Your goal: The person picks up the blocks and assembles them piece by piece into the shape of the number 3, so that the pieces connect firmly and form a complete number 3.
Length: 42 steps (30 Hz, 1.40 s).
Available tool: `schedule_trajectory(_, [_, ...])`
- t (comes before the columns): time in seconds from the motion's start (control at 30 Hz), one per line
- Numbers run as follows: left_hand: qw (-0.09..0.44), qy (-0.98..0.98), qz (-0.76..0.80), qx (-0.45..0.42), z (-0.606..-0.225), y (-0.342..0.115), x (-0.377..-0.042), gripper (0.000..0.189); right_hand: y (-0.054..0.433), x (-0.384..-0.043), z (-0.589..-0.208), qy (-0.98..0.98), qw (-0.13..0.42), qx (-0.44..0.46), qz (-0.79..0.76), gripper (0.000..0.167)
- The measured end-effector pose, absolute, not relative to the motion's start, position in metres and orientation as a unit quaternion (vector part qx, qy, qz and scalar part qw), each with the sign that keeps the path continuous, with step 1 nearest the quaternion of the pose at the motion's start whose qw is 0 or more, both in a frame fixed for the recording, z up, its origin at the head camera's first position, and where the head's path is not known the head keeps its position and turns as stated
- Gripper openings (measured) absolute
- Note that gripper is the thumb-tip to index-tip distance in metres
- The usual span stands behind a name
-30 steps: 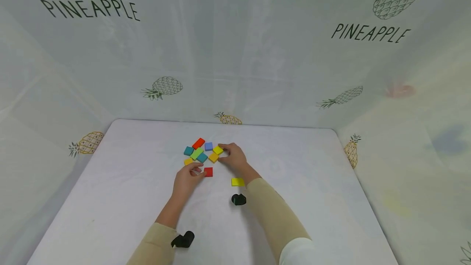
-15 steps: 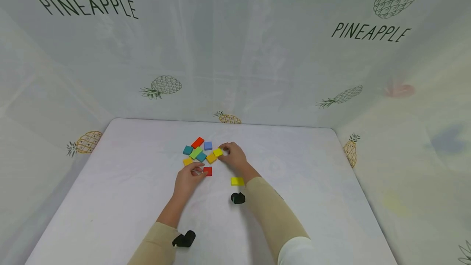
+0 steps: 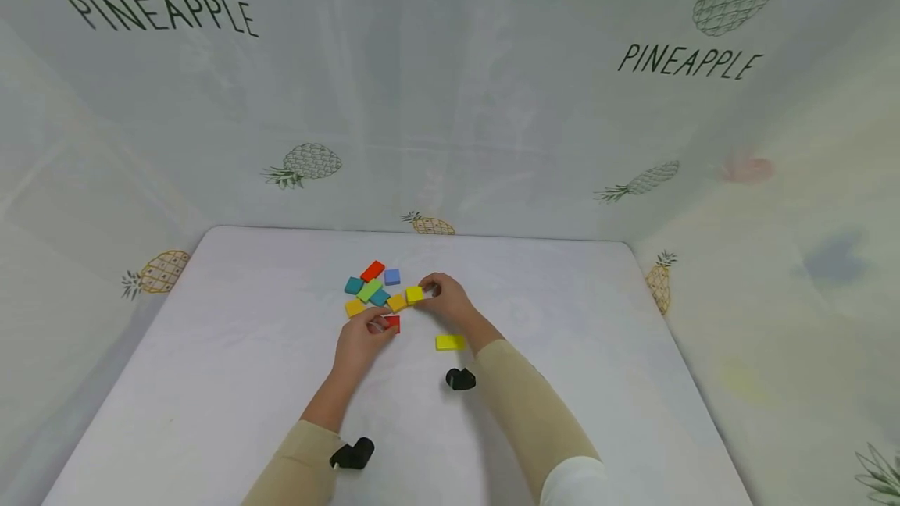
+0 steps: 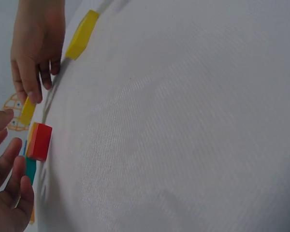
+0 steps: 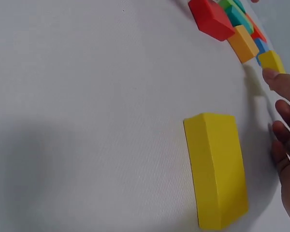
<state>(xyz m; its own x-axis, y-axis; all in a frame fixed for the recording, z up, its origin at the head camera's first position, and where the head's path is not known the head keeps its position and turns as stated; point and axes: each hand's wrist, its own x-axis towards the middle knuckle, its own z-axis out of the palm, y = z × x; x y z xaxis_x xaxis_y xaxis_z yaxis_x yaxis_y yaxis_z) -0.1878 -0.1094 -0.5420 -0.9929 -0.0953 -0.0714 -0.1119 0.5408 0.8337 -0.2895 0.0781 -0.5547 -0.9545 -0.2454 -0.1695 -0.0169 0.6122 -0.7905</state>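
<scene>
My right hand pinches a small yellow block between thumb and fingers, right beside an orange-yellow block at the near right of a block cluster. In the left wrist view the fingertips lie along that yellow block. My left hand is at the near side of the cluster, fingers loosely bent and thumb spread away from them. By its fingertips sits a red block, partly covered by the hand in the head view. The left wrist view shows nothing between the left fingers.
Behind lie a green block, two teal blocks, a blue block, a longer red block and another orange-yellow block. A longer yellow block lies by the right forearm. The white tabletop meets a pineapple-print curtain.
My right hand has drawn the yellow block slightly nearer, and the orange-yellow block beside it has shifted a little left. The left hand stays by the red block. The head view has shifted slightly.
</scene>
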Motion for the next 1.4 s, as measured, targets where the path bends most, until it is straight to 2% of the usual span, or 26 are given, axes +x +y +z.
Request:
schedule_trajectory(0.53, [0.004, 0.896, 0.443, -0.002, -0.54, -0.079, -0.183, 0.039, 0.118, -0.262, -0.539, 0.881, 0.111, -0.065, -0.456, 0.033])
schedule_trajectory(0.8, [0.025, 0.891, 0.453, 0.021, -0.548, -0.065, -0.184, 0.042, 0.139, -0.243, -0.535, 0.866, 0.096, -0.047, -0.489, 0.034])
schedule_trajectory(1.4, [0.041, 0.89, 0.452, 0.037, -0.559, -0.044, -0.182, 0.043, 0.174, -0.215, -0.547, 0.863, 0.048, -0.018, -0.502, 0.036])
